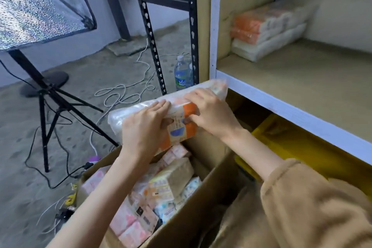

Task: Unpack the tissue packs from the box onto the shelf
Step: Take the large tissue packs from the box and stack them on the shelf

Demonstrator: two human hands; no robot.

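Both hands grip one long tissue pack [141, 112] held in the air above the open cardboard box [201, 193], its far end close to the white front edge of the shelf [302, 78]. The left hand [144, 127] wraps over the pack's nearer, lower end with fingers spread flat along the top and the thumb tucked underneath; the right hand [209, 110] curls over the orange printed band in the middle, fingers on top, thumb below. The pack is a soft, rounded block in glossy, crinkled clear plastic, mostly white with an orange panel and small printing. Its long axis runs from lower left to upper right, the far end raised and pointing toward the shelf's corner post.

Below it, the box has plain brown corrugated walls and is crowded with smaller rectangular packs [171, 183] in pink, pale blue, beige and orange wrappers, lying at mixed angles. The shelf board is matt tan with white metal edging. At its back left corner sit stacked packs [267, 30], white with orange ends in shiny film, lying lengthwise toward the rear wall. A fuzzy tan sleeve [312, 203] covers the right forearm. A clear water bottle [180, 72] stands on the rough grey floor beside a black perforated rack post [150, 32].
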